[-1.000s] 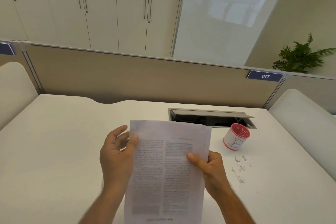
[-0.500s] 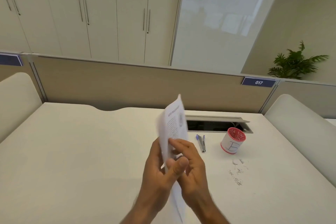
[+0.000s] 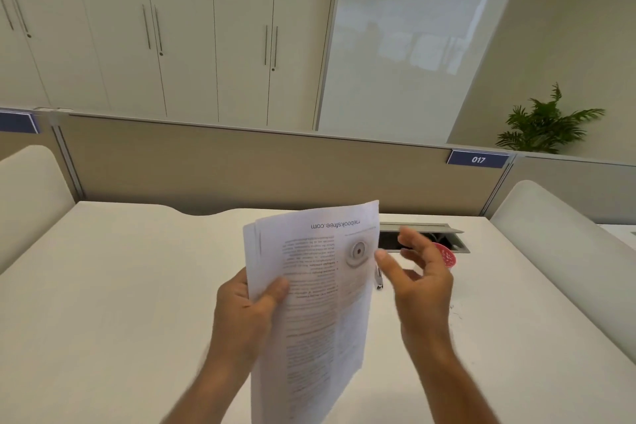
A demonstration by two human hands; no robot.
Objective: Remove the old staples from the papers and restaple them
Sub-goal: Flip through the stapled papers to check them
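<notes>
Left hand grips the papers at their left edge, thumb curled over the front sheet, fingers behind. The stack is held up off the desk, roughly upright & tilted a bit, printed side toward the camera, text upside down w/ a web address across the far end and a small round picture below it. At least 2 sheets show, since the left edges fan apart slightly near the top; bottom of the stack runs out of frame. Can't tell whether a staple is in the papers, too small to make out. Right hand is off the papers, just beside their right edge, fingers spread & loosely bent, holding nothing; it's motion-blurred. Behind the right hand, partly hidden by it, a red-rimmed cup stands on the desk, near the open cable hatch set into the desk surface. Between the papers' right edge and the right hand, a bit of a small dark & silver tool lies on the desk; mostly covered, so can't say for sure what it is. A few tiny dark specks lie on the desk right of the right wrist. Beyond the desk: beige partition w/ a blue 017 tag, white cabinets, a plant at right.
</notes>
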